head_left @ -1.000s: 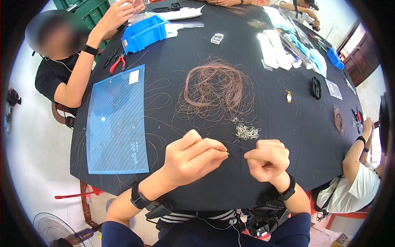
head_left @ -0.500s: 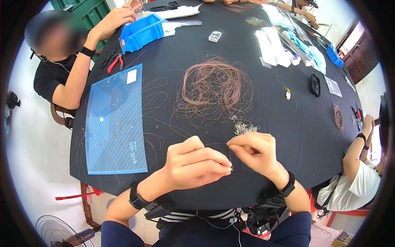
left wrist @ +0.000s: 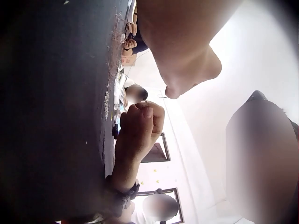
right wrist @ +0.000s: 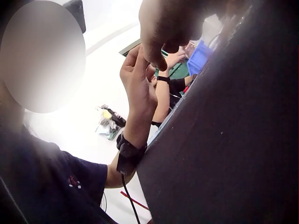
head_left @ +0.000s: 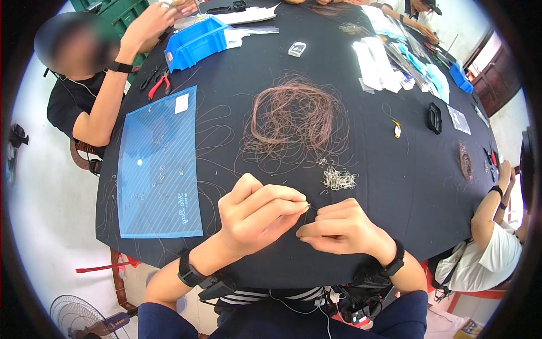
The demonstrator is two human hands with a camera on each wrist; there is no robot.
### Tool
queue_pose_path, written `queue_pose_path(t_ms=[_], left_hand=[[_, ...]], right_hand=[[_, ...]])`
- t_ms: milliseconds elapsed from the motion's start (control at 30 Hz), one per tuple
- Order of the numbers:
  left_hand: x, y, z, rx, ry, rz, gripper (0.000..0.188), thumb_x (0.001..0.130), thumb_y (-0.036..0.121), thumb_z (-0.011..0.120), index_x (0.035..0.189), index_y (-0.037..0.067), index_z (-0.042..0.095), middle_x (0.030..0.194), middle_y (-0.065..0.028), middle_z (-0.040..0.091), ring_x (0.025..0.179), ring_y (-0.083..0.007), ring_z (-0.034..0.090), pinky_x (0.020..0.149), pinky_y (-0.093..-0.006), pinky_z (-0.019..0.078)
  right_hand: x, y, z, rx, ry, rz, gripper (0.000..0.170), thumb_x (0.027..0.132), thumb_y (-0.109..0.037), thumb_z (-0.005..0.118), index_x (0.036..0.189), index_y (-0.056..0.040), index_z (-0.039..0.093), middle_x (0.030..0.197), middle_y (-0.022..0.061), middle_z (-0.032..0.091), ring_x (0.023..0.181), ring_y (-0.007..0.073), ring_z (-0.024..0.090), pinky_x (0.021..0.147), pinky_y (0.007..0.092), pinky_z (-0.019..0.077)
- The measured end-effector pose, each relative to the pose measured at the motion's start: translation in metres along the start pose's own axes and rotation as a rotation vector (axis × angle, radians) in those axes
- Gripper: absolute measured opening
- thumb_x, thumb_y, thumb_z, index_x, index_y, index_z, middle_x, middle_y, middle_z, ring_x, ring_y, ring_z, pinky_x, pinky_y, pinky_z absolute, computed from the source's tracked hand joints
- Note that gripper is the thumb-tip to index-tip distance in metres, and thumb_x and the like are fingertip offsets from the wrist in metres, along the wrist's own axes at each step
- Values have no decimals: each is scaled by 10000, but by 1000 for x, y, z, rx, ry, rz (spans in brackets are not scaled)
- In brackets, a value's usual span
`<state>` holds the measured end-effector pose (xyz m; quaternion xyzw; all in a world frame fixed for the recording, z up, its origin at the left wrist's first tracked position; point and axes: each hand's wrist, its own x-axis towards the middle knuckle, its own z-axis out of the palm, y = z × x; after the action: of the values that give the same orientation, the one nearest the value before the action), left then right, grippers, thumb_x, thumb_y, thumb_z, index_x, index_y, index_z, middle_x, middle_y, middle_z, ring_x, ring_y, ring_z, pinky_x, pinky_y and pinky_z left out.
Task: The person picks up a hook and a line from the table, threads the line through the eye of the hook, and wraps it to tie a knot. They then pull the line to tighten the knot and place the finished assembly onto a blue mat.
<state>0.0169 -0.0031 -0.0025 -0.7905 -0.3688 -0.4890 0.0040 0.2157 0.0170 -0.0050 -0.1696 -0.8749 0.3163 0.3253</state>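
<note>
In the head view my left hand (head_left: 257, 214) pinches a tiny dark item between thumb and fingertips, with a short bit of it showing at the tips. Close on its right, my right hand (head_left: 344, 229) has its fingers bent and thumb against them; a thin line seems to run between the hands, too fine to follow. Just beyond the hands lies a small pile of silvery hooks (head_left: 339, 179). Behind that pile sits a loose coil of reddish-brown line (head_left: 293, 118). The left wrist view shows my left hand (left wrist: 187, 42) near the right one.
A blue striped file bag (head_left: 159, 169) with hooks and looped lines lies at the left. Farther back are red pliers (head_left: 160, 86), a blue bin (head_left: 197, 42), a small white box (head_left: 297, 49), white packets (head_left: 375, 65) and a black tray (head_left: 434, 118). Other people sit around the table.
My right hand has dropped and moved left, its fingertips now below the left hand's tips. My left hand has shifted slightly up and left from half a second ago.
</note>
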Motion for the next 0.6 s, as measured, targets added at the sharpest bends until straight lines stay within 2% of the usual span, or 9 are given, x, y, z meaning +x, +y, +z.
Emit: queue_pose_path(t_ms=[267, 367, 467, 600], left_hand=[[-1, -1, 4, 65, -35, 53, 187, 611, 117, 791, 761, 137, 681, 818, 60, 668, 604, -98, 430, 541, -234, 322], [-1, -1, 5, 79, -95, 98, 171, 605, 127, 773, 748, 131, 679, 809, 69, 662, 593, -95, 410, 517, -222, 327], [2, 1, 4, 48, -153, 163, 123, 623, 113, 718, 712, 124, 633, 796, 82, 613, 593, -99, 419, 480, -198, 373], [-1, 2, 3, -78, -212, 196, 99, 637, 133, 706, 716, 138, 646, 818, 95, 617, 597, -91, 413, 485, -186, 388]], right_hand=[[2, -5, -8, -12, 54, -61, 139, 677, -27, 695, 801, -69, 647, 542, 22, 498, 457, 164, 492, 404, 291, 371], [1, -4, -13, 15, 110, -19, 143, 674, -4, 687, 803, -57, 653, 525, 27, 481, 427, 159, 470, 403, 285, 358], [3, -2, -15, 5, 229, 27, 150, 678, 12, 677, 814, -50, 659, 515, 27, 476, 409, 144, 454, 404, 275, 351], [3, -1, -14, -45, 296, 208, 130, 725, -12, 680, 844, -59, 658, 552, 25, 512, 428, 114, 442, 433, 244, 349]])
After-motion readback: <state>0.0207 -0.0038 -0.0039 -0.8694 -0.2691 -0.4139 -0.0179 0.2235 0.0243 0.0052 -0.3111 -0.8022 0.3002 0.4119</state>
